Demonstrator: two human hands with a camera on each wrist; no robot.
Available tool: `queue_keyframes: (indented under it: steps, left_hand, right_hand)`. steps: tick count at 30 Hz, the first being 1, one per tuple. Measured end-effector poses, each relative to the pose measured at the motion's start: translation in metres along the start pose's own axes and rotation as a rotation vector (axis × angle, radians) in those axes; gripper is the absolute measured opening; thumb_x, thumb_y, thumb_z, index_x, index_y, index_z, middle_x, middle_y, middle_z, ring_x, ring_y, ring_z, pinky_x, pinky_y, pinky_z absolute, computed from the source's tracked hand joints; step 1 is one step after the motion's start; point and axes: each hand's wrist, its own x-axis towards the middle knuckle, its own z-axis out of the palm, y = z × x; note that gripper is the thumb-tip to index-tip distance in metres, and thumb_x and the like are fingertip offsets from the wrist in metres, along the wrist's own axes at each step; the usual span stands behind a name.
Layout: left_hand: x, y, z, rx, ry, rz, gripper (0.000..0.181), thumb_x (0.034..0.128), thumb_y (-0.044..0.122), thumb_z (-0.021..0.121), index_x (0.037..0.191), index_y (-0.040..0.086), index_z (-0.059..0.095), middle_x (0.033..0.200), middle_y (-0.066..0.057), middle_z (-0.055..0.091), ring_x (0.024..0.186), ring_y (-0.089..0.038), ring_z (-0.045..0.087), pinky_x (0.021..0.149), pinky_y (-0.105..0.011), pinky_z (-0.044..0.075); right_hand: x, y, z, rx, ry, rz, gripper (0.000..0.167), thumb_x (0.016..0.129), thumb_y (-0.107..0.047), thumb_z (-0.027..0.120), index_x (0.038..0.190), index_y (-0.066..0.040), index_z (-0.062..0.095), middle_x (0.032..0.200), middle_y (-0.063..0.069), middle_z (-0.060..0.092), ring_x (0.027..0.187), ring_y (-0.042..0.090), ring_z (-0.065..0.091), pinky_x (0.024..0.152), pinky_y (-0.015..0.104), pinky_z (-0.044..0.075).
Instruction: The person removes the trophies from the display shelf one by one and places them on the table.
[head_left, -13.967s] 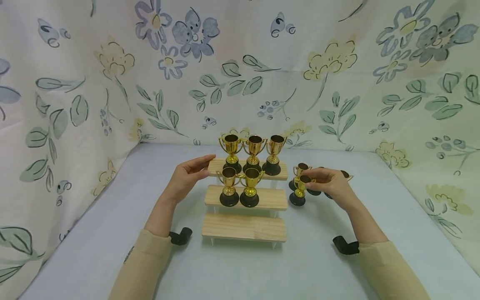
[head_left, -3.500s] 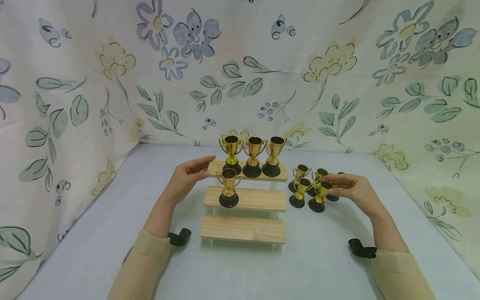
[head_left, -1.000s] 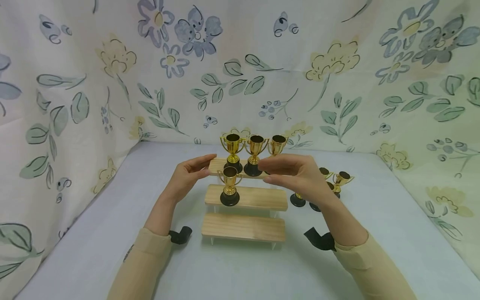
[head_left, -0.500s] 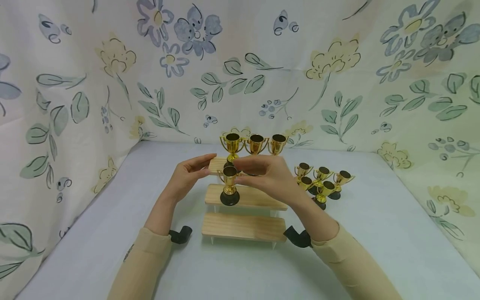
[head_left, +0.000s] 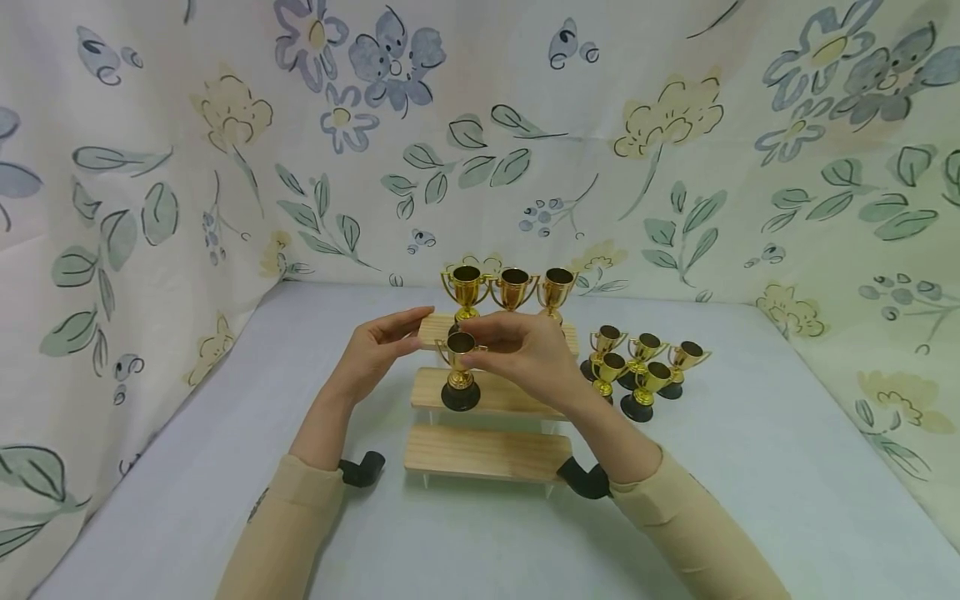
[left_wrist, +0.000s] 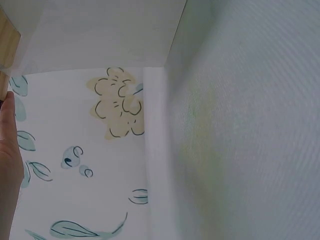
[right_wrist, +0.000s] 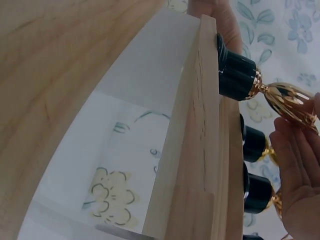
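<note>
A three-tier wooden display stand is in the middle of the table. My left hand holds the left end of its top shelf between thumb and fingers. On the left part of the middle shelf stands an upright gold trophy cup with a black base. My right hand pinches this cup near its rim and handle. In the right wrist view, the cup's black base is against the shelf, and the fingers of my right hand are at its gold bowl.
Three trophy cups stand on the top shelf, among them one at its left, partly hidden by my right hand. Several more trophy cups stand grouped on the white table, right of the stand. A flowered curtain hangs behind.
The middle shelf held two cups at first and now holds one; the group at right has grown. My right hand moved left from that group to the middle-shelf cup. My left hand stayed put.
</note>
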Motion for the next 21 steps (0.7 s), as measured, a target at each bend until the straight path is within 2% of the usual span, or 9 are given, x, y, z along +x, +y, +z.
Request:
queue_keyframes:
  steps: [5,15,21]
  left_hand:
    - [0.0,0.0,0.0,-0.002,-0.001,0.003,0.052,0.0941,0.01,0.066,0.144,0.004,0.05,0.149,-0.004,0.053,0.129,-0.002,0.055,0.107,-0.016,0.046]
    - [0.0,-0.001,-0.001,-0.001,-0.001,0.009,0.053,0.0937,0.01,0.066,0.144,0.003,0.05,0.145,0.002,0.056,0.129,-0.001,0.054,0.107,-0.015,0.046]
    - [0.001,-0.001,-0.001,0.009,0.007,0.004,0.054,0.0932,0.01,0.067,0.144,0.003,0.05,0.149,-0.002,0.053,0.131,-0.002,0.053,0.107,-0.015,0.046]
  right_hand:
    - [-0.001,-0.002,0.001,0.008,0.011,-0.007,0.035,0.081,-0.016,0.082,0.115,-0.009,0.074,0.111,0.009,0.075,0.095,0.017,0.075,0.08,0.023,0.062]
    - [-0.005,0.0,-0.002,0.043,0.028,-0.061,0.035,0.081,-0.011,0.081,0.114,-0.005,0.073,0.111,0.012,0.075,0.093,0.014,0.074,0.08,0.025,0.062]
    - [-0.01,0.002,-0.009,0.057,0.017,-0.086,0.037,0.08,-0.008,0.081,0.115,-0.002,0.072,0.111,0.015,0.074,0.093,0.009,0.074,0.081,0.026,0.063]
